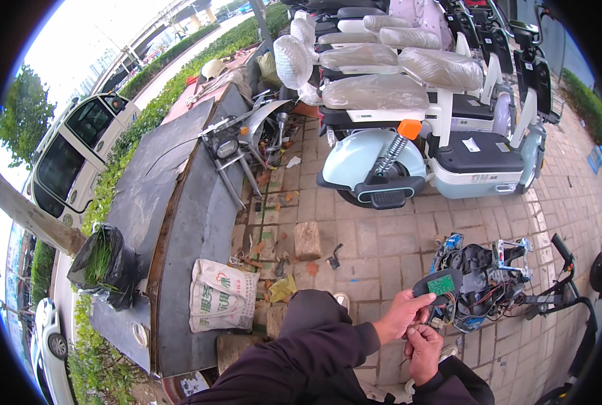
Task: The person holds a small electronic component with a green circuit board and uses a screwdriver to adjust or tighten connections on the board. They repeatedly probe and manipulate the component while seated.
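A dark rounded casing with a small green circuit board (440, 285) set in it is gripped by my left hand (403, 316), thumb along its lower edge. Thin coloured wires (449, 309) hang from the board beside the fingers. Just below, my right hand (423, 352) is closed in a pinch close to the left fingertips; what it pinches is too small to make out. Beyond both hands lies a partly stripped scooter frame (476, 280) on the paving, with black and blue parts and a tangle of loose wiring.
Pale-blue and white electric scooters (375, 158) with plastic-wrapped seats are parked ahead. To the left stands a grey metal-topped bench (139, 202) with a cloth bag (223, 297) against it and a black plastic bag of greens (102, 263). A block (307, 241) sits on the paving.
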Action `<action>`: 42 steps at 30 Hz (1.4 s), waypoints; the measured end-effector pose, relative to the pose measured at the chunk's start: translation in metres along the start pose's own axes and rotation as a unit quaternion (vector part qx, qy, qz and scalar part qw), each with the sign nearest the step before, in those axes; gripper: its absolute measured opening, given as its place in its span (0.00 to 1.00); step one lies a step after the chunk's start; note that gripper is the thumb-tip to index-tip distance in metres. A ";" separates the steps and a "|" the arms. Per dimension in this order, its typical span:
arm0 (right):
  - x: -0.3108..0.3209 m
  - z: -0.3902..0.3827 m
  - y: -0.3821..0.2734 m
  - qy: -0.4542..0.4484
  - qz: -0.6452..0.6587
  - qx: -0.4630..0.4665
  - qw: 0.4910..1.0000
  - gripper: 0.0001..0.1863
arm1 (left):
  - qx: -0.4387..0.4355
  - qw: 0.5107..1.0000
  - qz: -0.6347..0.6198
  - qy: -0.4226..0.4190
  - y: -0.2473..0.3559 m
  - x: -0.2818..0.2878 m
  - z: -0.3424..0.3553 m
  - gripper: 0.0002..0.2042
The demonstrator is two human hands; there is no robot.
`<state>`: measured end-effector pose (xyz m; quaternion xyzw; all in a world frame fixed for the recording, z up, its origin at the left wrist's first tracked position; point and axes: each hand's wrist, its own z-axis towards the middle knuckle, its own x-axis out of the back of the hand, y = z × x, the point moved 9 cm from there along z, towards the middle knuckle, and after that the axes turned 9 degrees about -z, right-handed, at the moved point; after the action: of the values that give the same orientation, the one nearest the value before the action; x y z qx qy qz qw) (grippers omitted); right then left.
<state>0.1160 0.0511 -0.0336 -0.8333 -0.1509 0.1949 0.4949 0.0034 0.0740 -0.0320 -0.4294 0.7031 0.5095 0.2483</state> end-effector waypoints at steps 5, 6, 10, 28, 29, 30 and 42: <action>-0.001 0.002 -0.003 0.006 -0.020 0.008 1.000 0.07 | -0.012 0.999 0.023 0.018 0.002 0.002 -0.001 0.12; -0.001 0.001 -0.003 0.005 -0.026 0.011 1.000 0.06 | -0.014 0.999 0.025 0.019 0.001 0.002 -0.002 0.12; 0.003 0.000 -0.001 0.022 -0.051 -0.007 0.998 0.04 | -0.013 0.998 0.032 0.052 0.001 0.005 -0.002 0.11; -0.001 0.002 0.006 -0.008 0.018 -0.010 1.000 0.09 | 0.017 0.998 0.022 0.050 0.001 0.001 -0.003 0.09; -0.001 0.003 0.006 -0.010 0.025 -0.014 1.000 0.09 | 0.008 0.999 0.024 0.047 0.002 0.001 -0.002 0.09; -0.001 0.003 0.007 -0.014 0.027 -0.019 0.999 0.09 | 0.003 0.999 0.026 0.048 0.003 0.002 -0.002 0.09; -0.002 0.003 -0.001 -0.016 -0.026 -0.031 0.999 0.11 | 0.032 0.994 0.099 0.043 0.008 -0.002 -0.003 0.11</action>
<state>0.1132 0.0528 -0.0341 -0.8407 -0.1865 0.1902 0.4715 -0.0027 0.0724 -0.0252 -0.3712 0.7681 0.4896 0.1802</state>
